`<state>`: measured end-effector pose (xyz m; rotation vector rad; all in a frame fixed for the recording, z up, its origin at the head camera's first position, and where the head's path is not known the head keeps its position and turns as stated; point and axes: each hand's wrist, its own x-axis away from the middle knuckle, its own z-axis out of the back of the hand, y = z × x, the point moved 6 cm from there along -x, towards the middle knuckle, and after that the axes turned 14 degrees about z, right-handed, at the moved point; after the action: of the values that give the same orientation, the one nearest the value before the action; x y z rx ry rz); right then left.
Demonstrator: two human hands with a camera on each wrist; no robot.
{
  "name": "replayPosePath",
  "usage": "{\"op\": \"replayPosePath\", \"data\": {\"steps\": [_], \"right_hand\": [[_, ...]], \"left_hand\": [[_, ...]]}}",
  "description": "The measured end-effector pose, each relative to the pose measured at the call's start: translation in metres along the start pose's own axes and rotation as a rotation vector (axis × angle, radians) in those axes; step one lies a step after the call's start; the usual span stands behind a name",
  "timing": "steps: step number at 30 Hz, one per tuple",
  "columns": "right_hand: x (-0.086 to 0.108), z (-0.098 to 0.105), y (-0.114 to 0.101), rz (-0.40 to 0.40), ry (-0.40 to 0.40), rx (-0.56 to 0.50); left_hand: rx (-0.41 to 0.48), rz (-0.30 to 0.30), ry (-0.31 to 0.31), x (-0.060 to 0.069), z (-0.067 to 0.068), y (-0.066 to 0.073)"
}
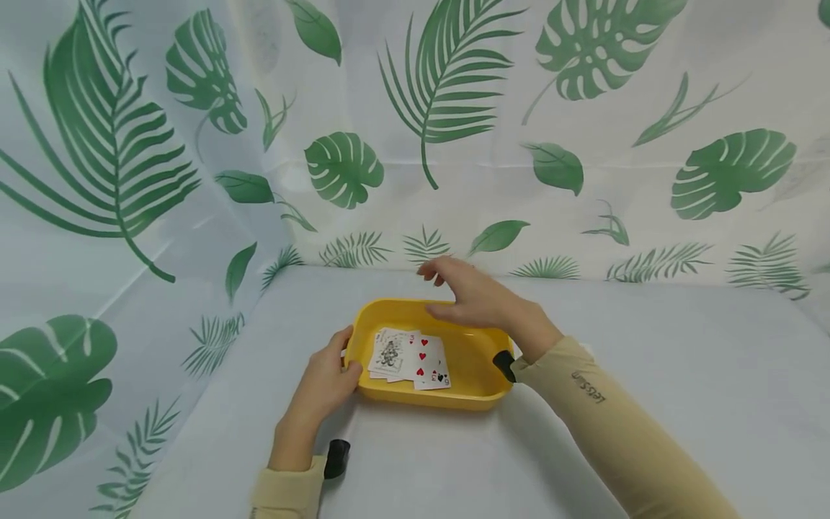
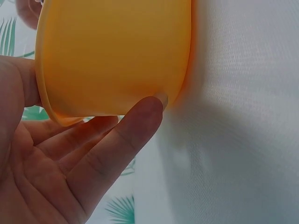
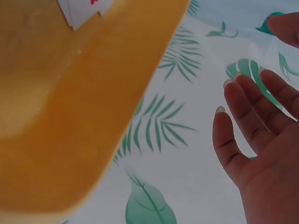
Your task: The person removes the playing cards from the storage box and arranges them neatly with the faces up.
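Note:
On the white surface stands a yellow plastic tray (image 1: 476, 364) with rounded corners. Several playing cards (image 1: 424, 360) lie overlapping in its left half; a joker (image 1: 389, 355) and a card with red hearts face up. My left hand (image 1: 327, 378) grips the tray's left end, the thumb at the rim and the fingers against the outer wall (image 2: 117, 51). Above the tray's far right side hovers my right hand (image 1: 483, 294), its fingers spread and loosely bent. In the right wrist view that hand (image 3: 266, 126) holds nothing and is apart from the tray.
A white cloth (image 1: 454, 144) with green leaf prints hangs behind and to the left. The pale tabletop (image 1: 681, 360) extends around the tray. Black bands (image 1: 336, 459) sit at both wrists, by the beige sleeves (image 1: 603, 411).

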<state>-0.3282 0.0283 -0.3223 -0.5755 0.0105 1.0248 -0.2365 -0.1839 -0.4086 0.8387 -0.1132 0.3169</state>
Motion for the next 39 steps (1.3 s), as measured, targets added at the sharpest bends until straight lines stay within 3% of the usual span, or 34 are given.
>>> {"op": "replayPosePath", "data": {"steps": [5,12,17,21,32,39], "right_hand": [[-0.006,-0.016,0.003,-0.017,-0.083,-0.022],[-0.009,-0.048,0.009,-0.114,-0.294,-0.008],[-0.01,-0.068,0.014,-0.194,-0.446,0.049],[-0.011,-0.077,0.014,-0.224,-0.523,0.113],[-0.012,-0.096,0.013,-0.258,-0.672,0.295],[-0.01,-0.1,0.012,-0.277,-0.713,0.37]], "left_hand": [[0.009,0.019,0.002,-0.002,-0.001,-0.001],[0.006,0.013,0.011,0.0,0.002,-0.002],[0.009,0.01,0.017,0.0,0.003,-0.003],[0.012,0.009,0.015,0.0,0.003,-0.003],[0.022,0.011,0.002,-0.001,0.002,-0.003],[0.017,0.007,-0.006,-0.001,0.0,-0.002]]}}
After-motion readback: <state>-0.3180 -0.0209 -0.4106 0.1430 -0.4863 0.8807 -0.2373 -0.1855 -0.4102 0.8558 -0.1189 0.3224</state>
